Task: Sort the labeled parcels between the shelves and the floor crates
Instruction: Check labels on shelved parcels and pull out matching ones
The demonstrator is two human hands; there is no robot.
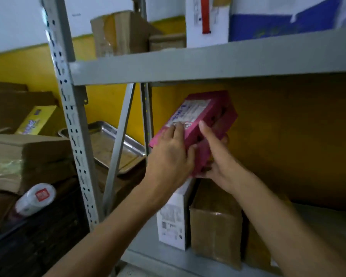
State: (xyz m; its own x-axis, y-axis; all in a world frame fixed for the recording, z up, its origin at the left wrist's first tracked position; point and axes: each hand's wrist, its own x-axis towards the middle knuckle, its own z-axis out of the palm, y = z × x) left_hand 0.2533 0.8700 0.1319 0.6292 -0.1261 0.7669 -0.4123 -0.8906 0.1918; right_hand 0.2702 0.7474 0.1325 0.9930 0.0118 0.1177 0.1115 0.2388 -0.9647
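Observation:
A pink box [212, 116] with a white printed label on its upper face is tilted in the air inside the middle bay of the grey metal shelf unit [208, 64]. My left hand [170, 156] holds its near left end, fingers lying over the label. My right hand [218, 156] grips its right side and underside. Directly below the pink box a white labeled carton [172, 222] and a brown cardboard parcel [216, 234] stand upright on the lower shelf board.
The shelf above carries a brown carton [120, 33], a white parcel with a red strip [206, 19] and a blue-and-white package [284, 19]. Left of the perforated upright [72, 120] lie cardboard stacks, a yellow box [36, 120], a steel tray [112, 144] and a tape roll [36, 198].

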